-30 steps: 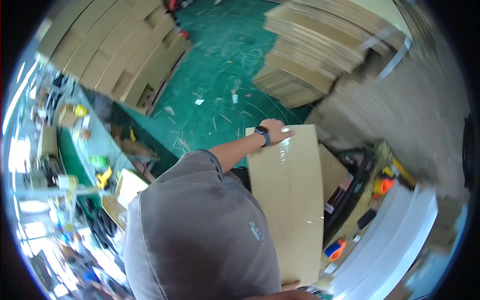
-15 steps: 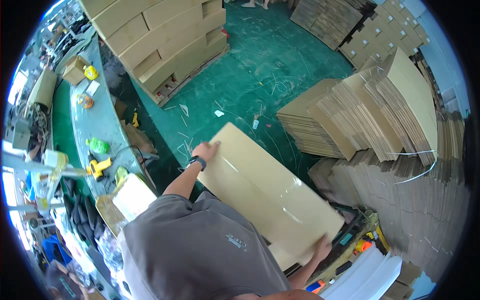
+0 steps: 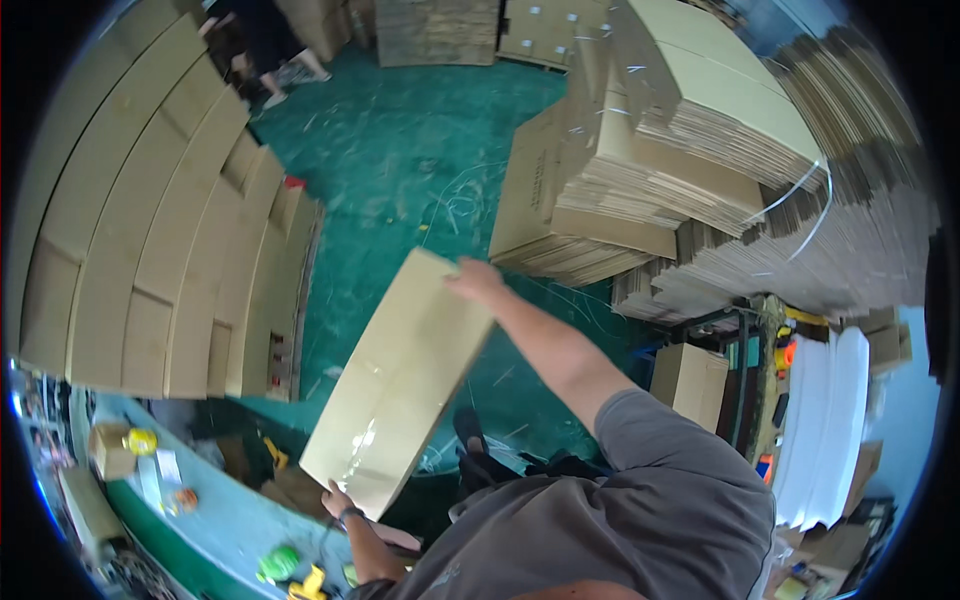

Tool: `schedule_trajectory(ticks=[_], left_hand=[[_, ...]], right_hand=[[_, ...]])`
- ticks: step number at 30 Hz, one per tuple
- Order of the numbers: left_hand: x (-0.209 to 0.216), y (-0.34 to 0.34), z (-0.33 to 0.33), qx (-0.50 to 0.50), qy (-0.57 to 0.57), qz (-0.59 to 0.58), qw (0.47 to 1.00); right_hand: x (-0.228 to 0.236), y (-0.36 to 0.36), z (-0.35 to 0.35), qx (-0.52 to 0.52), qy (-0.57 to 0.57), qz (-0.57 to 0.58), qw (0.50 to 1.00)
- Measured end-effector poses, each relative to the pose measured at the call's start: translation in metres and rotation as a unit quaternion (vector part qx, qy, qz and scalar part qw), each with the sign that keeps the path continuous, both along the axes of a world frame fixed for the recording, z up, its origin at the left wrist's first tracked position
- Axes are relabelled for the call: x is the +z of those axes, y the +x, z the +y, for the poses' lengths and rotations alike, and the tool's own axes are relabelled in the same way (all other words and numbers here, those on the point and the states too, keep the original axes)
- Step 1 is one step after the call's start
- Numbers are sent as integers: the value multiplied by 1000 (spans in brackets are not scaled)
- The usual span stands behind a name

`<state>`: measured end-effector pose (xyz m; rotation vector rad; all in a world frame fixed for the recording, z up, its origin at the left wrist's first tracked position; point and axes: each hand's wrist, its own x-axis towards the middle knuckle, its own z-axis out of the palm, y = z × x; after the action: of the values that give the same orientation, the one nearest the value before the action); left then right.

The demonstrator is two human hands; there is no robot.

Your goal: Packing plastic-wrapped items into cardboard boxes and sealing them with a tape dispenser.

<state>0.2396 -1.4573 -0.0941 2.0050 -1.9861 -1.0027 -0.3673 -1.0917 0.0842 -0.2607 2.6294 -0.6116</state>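
A long cardboard box [image 3: 398, 372], with strips of shiny clear tape along its face, is held tilted in front of me above the floor. My right hand [image 3: 476, 281] grips its far end at the right corner, arm stretched out. At its near end my left hand [image 3: 340, 500], with a dark watch on the wrist, is closed on the lower left corner. The fingers under the box are hidden from view.
Stacked cardboard boxes [image 3: 150, 270] rise on a pallet at the left. Bundles of flattened cartons [image 3: 640, 170] lie to the right. A workbench [image 3: 225, 540] holds a yellow power tool [image 3: 308, 585] and bottles. Another person [image 3: 262, 40] stands at the far left.
I have turned leftward, toward the stacked boxes. The box swung round with me; its right-hand end now points away, and my right arm reaches forward.
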Motion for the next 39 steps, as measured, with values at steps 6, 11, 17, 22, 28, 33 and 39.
schedule_trajectory(ticks=[6, 11, 17, 22, 28, 33, 39], left_hand=[[-9, -14, 64, -57, 12, 190, 980], [1, -112, 165, -212, 96, 189, 954], [43, -274, 286, -450, 112, 286, 839], [249, -462, 460, -514, 155, 436, 722], [418, -580, 523, -369, 696, 388, 479], [377, -508, 479, -548, 492, 385, 557], [141, -441, 498, -680, 476, 172, 531]], right_hand=[[166, 4, -1, 186, -140, 301, 925], [388, -135, 317, -45, 252, 589, 767], [427, -204, 539, -49, 304, 413, 857], [391, -131, 532, 62, 283, 534, 794], [376, 162, 448, 117, 28, 493, 861], [402, 213, 566, -268, 148, 591, 746], [319, 253, 638, -300, -452, -12, 840]])
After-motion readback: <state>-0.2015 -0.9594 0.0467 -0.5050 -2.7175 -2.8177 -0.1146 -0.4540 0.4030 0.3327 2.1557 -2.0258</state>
